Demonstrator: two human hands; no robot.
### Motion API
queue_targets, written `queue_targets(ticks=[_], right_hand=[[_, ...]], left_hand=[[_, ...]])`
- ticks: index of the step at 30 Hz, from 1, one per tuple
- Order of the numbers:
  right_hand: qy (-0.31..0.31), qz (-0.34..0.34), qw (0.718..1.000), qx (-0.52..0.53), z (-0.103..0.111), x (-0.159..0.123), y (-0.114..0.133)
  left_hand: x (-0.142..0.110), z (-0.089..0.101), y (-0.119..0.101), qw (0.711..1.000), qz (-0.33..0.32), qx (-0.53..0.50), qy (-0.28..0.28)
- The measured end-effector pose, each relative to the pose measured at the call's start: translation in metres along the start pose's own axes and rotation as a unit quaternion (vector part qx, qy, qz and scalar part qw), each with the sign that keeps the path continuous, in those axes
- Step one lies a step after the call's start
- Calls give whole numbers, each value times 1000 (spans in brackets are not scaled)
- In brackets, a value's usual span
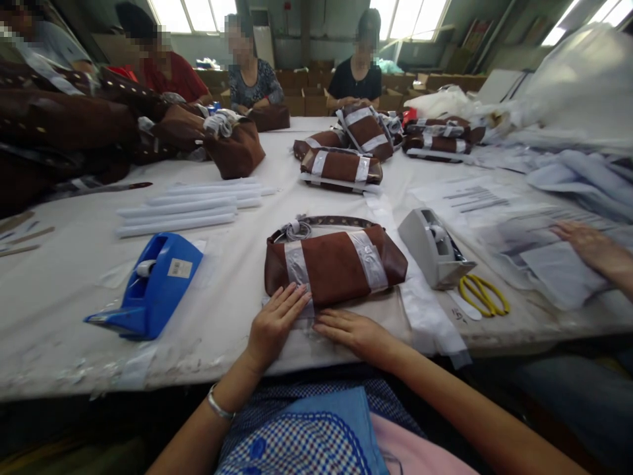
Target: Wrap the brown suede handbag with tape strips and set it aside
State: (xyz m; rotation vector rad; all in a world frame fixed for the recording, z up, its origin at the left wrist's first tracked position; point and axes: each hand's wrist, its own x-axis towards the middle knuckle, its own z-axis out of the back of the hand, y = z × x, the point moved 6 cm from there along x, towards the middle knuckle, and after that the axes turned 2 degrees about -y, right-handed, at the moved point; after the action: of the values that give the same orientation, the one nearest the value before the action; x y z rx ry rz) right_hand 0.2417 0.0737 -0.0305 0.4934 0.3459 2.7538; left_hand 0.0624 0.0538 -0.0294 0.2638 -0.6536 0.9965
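A brown suede handbag (336, 264) lies flat on the white table (59, 310) in front of me, with two clear plastic bands wrapped across it and its strap curled on top. My left hand (274, 322) rests flat with its fingers stretched out on the left band at the bag's near edge. My right hand (352, 330) lies flat beside it, fingers pointing left, pressing the clear wrapping under the bag's near edge. Neither hand grips anything.
A blue tape dispenser (153, 284) stands to the left, a grey tape dispenser (432, 247) and yellow scissors (482, 293) to the right. White rolled strips (182, 208) lie further left. Wrapped bags (341, 165) sit mid-table. Another person's hand (588, 247) rests on papers at right; several people sit opposite.
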Motion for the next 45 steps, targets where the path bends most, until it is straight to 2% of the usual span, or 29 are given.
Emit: queue_targets(ticks=[6, 11, 15, 20, 29, 33, 39, 45], right_hand=[[-58, 43, 996, -42, -3, 8, -4], [-132, 75, 988, -27, -5, 19, 13], [-170, 56, 984, 1, -9, 23, 23], [-186, 73, 979, 41, -13, 19, 37], [-207, 72, 975, 45, -10, 10, 52], [-218, 55, 973, 44, -11, 7, 52], [-182, 2, 983, 8, -12, 15, 40], [-204, 32, 978, -7, -4, 23, 37]], left_hand=[[1, 0, 1, 1000, 6, -2, -6], [2, 2, 0, 1000, 5, -8, -11], [2, 3, 0, 1000, 5, -13, -22], [1, 0, 1, 1000, 7, -11, -23], [1, 1, 0, 1000, 7, 2, -18], [2, 1, 0, 999, 17, 37, -5], [6, 6, -2, 998, -19, 50, 13], [2, 14, 1, 998, -54, 15, -13]])
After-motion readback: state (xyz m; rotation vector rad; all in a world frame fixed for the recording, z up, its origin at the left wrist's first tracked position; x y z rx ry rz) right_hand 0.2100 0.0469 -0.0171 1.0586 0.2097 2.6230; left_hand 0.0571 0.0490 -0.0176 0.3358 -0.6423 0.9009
